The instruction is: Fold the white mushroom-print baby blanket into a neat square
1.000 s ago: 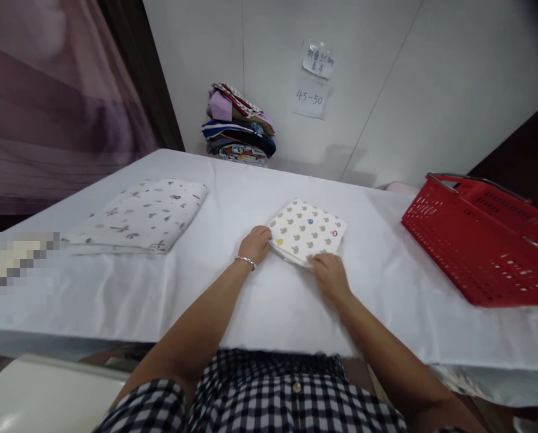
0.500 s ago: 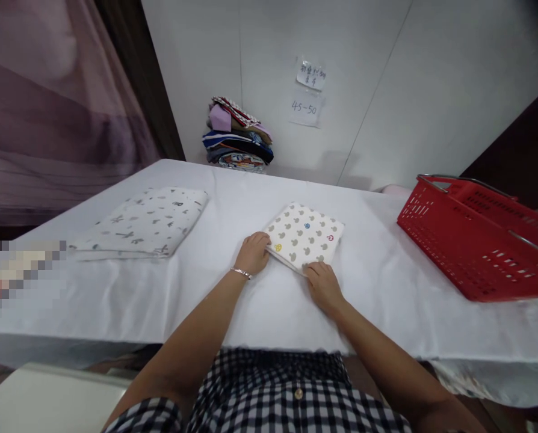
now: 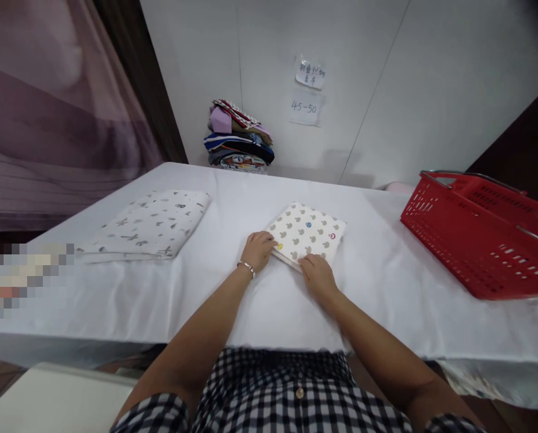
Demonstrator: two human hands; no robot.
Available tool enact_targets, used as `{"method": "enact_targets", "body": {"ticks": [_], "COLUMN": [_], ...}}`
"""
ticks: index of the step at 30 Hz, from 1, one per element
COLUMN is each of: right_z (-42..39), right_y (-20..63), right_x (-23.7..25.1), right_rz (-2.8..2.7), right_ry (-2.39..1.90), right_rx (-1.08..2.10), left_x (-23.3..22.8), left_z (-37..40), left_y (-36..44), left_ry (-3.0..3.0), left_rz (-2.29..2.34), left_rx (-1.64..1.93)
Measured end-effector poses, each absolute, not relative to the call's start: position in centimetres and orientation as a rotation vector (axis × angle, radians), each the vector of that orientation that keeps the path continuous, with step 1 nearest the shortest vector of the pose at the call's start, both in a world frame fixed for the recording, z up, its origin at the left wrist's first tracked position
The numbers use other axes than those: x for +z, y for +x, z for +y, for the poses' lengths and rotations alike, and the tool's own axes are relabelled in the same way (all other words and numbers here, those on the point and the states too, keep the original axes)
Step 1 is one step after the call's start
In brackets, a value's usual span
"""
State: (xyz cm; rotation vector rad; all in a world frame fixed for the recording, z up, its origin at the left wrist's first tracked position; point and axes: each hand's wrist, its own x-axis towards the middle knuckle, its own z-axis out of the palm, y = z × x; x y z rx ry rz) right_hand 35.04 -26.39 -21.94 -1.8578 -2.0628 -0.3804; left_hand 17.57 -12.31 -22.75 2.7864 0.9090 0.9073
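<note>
A folded cream cloth (image 3: 307,231) printed with grey mushroom shapes and a few coloured ones lies flat on the white-covered table (image 3: 215,294). My left hand (image 3: 257,249), with a bracelet at the wrist, grips its left corner, fingers on top and the thumb hidden. On the near edge, my right hand (image 3: 318,276) has its fingers bent over the cloth, holding the folded layers there. Farther left rests a larger folded white cloth (image 3: 154,225) with small grey prints, apart from both hands.
A red plastic basket (image 3: 481,240) with metal handles stands at the table's right. Behind the far edge, a stack of folded fabrics (image 3: 239,138) sits against the wall. A blurred-out patch (image 3: 25,279) covers something at the left edge. Two paper notes (image 3: 306,108) hang on the wall.
My right hand has slid slightly left along the cloth's near edge. The left hand has shifted a little to the right at its corner. The cloth stays almost in place.
</note>
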Motion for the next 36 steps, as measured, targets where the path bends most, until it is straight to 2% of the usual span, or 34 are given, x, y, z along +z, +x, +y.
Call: {"method": "enact_targets", "body": {"ticks": [10,16,23,28,32,36], "right_z": [-27.5,-27.1,-28.0,-27.7,-24.7,-22.5], "right_y": [34.9,34.5,34.1,34.5,35.3,35.0], "right_x": [-22.8,-22.8,-23.0,-19.8,-17.8,-20.1], "right_rz": [-2.169,-2.148,-2.185,-2.135,-2.011,-2.235], "right_ry": [-1.855,-1.843,-1.809,-1.604,-1.616,-1.803], "right_rx": [-0.302,-0.303,-0.228,0.047,-0.059,-0.080], "left_x": [-22.9,-20.9,-21.5,-22.7,-23.0,-22.8], "left_z": [-12.3,-12.6,-11.3,-11.1,-11.4,-11.1], "left_y": [16.9,19.3,21.9,21.7,21.6,21.3], "left_ry": [2.609,2.594,2.711,2.712,2.718,2.713], "left_rz": [0.959,1.041,1.199,1.249,1.264,1.264], "left_rx": [0.920,1.040,0.610,0.605,0.606,0.570]}}
